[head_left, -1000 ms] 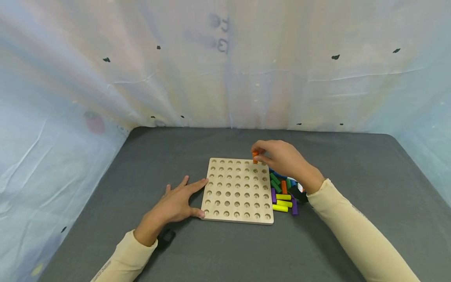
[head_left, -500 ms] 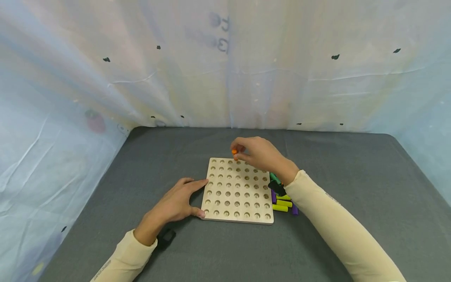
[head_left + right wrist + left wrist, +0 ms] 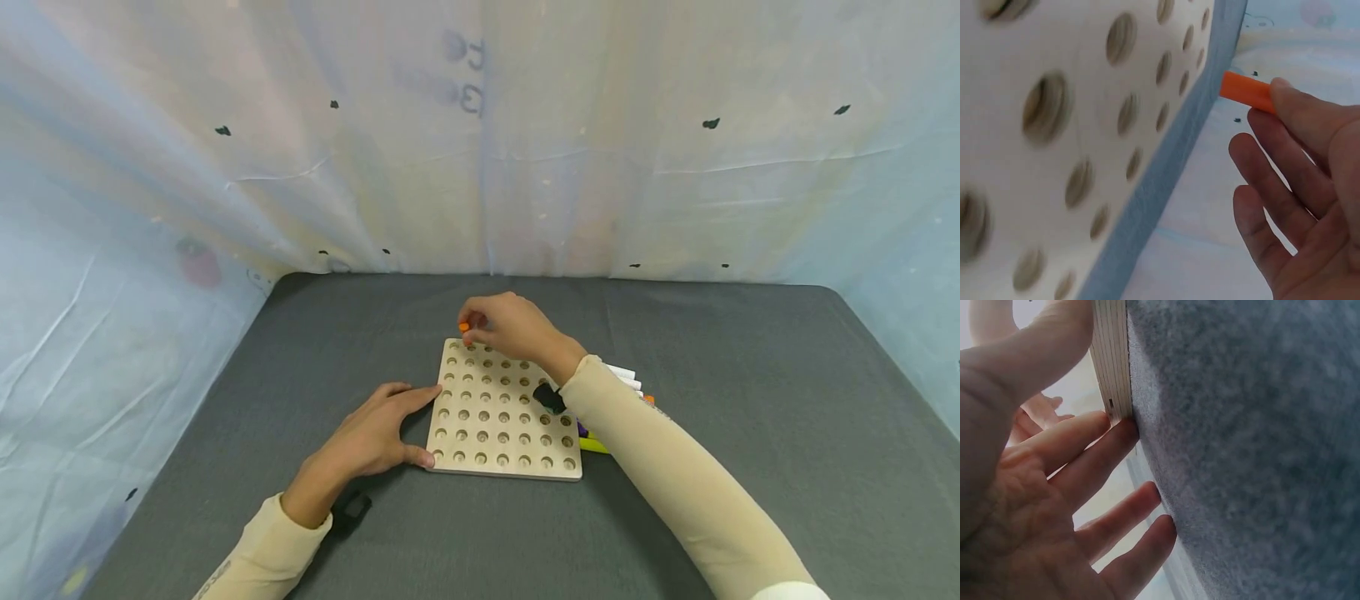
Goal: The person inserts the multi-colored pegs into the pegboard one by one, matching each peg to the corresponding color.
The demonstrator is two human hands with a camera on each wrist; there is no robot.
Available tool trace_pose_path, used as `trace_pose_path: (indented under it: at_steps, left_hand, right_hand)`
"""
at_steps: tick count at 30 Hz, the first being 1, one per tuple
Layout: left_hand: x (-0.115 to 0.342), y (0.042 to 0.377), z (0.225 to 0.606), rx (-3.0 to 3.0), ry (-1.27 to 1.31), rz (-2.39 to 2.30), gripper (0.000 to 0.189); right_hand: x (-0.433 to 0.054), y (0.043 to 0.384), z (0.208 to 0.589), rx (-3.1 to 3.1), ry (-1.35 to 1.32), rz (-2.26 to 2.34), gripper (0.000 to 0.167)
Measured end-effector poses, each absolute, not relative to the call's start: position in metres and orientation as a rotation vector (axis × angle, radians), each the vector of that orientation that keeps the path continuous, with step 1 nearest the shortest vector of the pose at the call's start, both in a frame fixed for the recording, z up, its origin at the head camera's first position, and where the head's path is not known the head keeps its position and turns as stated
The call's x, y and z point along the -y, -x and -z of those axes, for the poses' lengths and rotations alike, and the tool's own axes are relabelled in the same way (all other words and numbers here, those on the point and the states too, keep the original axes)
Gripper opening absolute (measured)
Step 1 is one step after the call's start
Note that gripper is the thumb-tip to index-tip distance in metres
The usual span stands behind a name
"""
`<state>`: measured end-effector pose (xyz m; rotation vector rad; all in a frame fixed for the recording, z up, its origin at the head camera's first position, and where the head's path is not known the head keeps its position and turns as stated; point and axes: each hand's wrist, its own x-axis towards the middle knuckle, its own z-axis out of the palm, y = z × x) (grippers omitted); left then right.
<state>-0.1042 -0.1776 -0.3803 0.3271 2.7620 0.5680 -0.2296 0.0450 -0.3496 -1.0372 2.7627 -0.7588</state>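
A square wooden pegboard with rows of round holes lies flat on the dark table. My right hand is over its far left part and pinches an orange peg between thumb and fingers. In the right wrist view the orange peg sticks out past the thumb tip, above the board and apart from the holes. My left hand rests at the board's left side, fingers spread, with thumb and index finger touching the edge. The left wrist view shows fingertips against the layered board edge.
White pegs, a yellow peg and a bit of orange show to the right of the board, the rest of the pile hidden under my right forearm. A pale curtain stands behind the grey cloth-covered table.
My right hand has moved left along the board's far edge with the orange peg, from the right part to the left. The left hand has stayed at the board's edge.
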Motion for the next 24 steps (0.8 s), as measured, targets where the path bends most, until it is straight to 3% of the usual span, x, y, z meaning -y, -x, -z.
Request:
trace_pose_path:
  at_steps: [24]
  left_hand:
    - [0.174,0.104,0.380,-2.774,-0.371,-0.566,0.101]
  right_hand:
    - [-0.031,0.230,0.361,-2.750,0.968,0.648,0.027]
